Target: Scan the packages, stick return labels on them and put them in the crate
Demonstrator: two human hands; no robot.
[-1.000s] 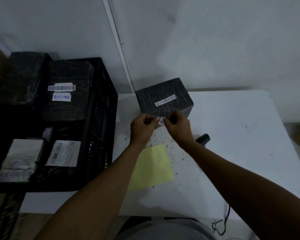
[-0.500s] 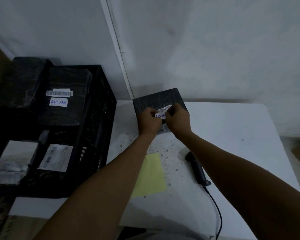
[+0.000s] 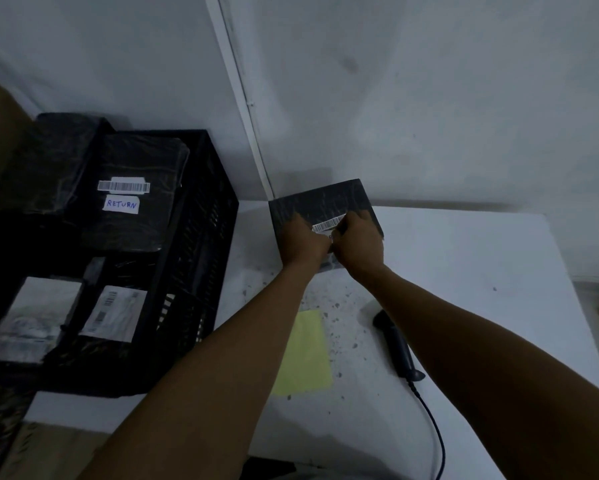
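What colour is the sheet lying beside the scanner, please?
Pale yellow sheet, head view.

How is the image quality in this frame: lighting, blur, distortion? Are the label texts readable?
Head view: dim and underexposed, with no glare. The crate interior is nearly black. Wide-angle bending curves the wall trim. "RETURN" on the crate package is readable. The barcode on the box is soft, and both hands hide what lies beneath.

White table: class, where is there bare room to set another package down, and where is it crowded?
Free: the white table right of the black package and beyond the scanner. Crowded: the strip by the crate, with both hands, the yellow sheet and the scanner cable.
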